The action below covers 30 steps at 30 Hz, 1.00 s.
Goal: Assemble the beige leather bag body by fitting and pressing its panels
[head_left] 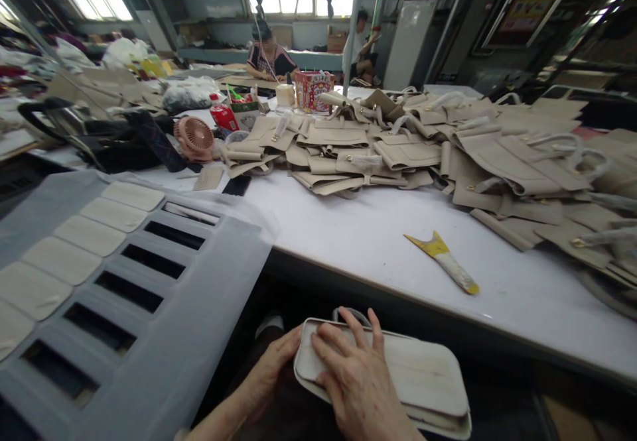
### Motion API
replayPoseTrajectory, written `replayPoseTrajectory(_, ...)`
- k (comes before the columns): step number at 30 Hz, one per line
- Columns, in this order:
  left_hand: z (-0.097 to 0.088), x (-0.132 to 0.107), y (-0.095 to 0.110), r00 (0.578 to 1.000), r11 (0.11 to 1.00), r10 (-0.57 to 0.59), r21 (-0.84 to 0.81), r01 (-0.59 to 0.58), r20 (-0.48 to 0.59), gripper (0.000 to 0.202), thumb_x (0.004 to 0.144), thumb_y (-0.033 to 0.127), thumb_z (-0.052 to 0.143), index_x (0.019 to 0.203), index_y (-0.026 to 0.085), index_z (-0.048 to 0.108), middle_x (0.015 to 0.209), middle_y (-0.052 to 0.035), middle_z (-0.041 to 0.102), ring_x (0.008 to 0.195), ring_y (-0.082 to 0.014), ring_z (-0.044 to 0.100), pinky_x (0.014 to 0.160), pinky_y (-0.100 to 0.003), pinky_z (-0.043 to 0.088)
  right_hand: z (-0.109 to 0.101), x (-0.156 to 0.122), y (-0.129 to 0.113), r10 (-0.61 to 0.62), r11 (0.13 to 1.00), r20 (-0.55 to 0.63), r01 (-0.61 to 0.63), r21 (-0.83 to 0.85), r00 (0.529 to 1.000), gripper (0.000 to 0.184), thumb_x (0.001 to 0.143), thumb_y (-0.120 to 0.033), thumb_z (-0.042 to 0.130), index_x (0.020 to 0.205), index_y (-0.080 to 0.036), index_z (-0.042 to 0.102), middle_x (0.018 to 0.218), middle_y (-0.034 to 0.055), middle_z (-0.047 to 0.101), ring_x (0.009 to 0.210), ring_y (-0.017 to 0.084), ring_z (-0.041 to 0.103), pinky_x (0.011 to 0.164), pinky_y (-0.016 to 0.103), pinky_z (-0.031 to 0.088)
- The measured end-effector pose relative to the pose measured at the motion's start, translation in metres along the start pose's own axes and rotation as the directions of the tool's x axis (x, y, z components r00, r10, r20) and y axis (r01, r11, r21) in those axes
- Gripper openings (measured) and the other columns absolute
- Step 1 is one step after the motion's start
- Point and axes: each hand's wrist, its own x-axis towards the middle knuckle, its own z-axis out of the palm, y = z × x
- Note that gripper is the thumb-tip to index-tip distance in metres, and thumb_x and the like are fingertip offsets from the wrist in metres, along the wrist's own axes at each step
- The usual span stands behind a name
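A pale beige handbag point(428, 368), seen from its long flat rounded panel, lies over my lap below the table edge. Part of a grey handle loop shows behind it. My left hand point(271, 368) grips its left end, the thumb side hidden behind the rim. Across the panel's left half lies my right hand point(353, 368), fingers spread and pressing on the surface. On the table beyond is a yellow scraper-like tool point(442, 262) with a wrapped pale handle, touched by neither hand.
Beige bag pieces point(522, 162) with wrapped handles pile up along the table. At left, pale rounded panels point(77, 235) line a grey slotted board point(199, 275). A pink fan point(194, 138), a red bottle point(222, 115) and a phone point(237, 186) stand or lie behind. A person point(269, 56) sits farther back.
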Motion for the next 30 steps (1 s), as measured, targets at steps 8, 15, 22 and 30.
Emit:
replayPoseTrajectory(8,-0.003,0.002,0.000,0.997,0.972,0.048,0.231,-0.034,-0.055,0.046,0.093,0.042,0.056,0.132,0.018,0.058,0.129,-0.0099,0.063,0.121,-0.0296,0.055,0.105,-0.041,0.041,0.001,0.002,0.001,-0.011,1.000,-0.007,0.011,0.020,1.000,0.060,0.079,-0.009,0.052,0.131,-0.038,0.045,0.137,-0.0113,0.055,0.140,0.026,0.027,0.112,0.048,-0.018)
replayPoseTrajectory(15,0.003,0.005,0.002,0.981,0.890,0.171,0.442,-0.113,-0.093,0.048,0.092,0.050,0.053,0.130,0.021,0.059,0.138,-0.0074,0.057,0.131,-0.0297,0.047,0.116,-0.044,0.031,0.002,0.000,-0.005,0.070,0.993,-0.045,-0.065,0.101,0.997,0.058,0.074,-0.007,0.052,0.126,-0.031,0.049,0.134,-0.0039,0.058,0.141,0.025,0.029,0.115,0.051,-0.013)
replayPoseTrajectory(22,-0.011,0.009,0.015,0.978,0.741,0.207,0.658,-0.134,-0.034,0.056,0.088,0.055,0.055,0.137,0.031,0.051,0.149,-0.0008,0.046,0.140,-0.0298,0.036,0.119,-0.050,0.018,-0.025,0.003,-0.006,0.387,0.637,-0.231,-0.077,0.767,0.893,0.046,0.063,-0.012,0.054,0.105,-0.025,0.066,0.116,0.0016,0.069,0.131,0.022,0.047,0.118,0.050,0.018)
replayPoseTrajectory(30,0.044,0.016,0.056,0.810,0.101,0.307,0.829,-0.550,0.500,0.043,0.088,0.040,0.057,0.130,0.039,0.059,0.153,0.0031,0.038,0.141,-0.0323,0.034,0.117,-0.052,0.024,-0.038,-0.083,0.102,0.830,0.500,-0.444,-0.096,0.861,0.339,0.040,0.080,-0.055,0.064,0.089,-0.016,0.071,0.093,0.0087,0.073,0.092,0.024,0.064,0.086,0.034,0.048)
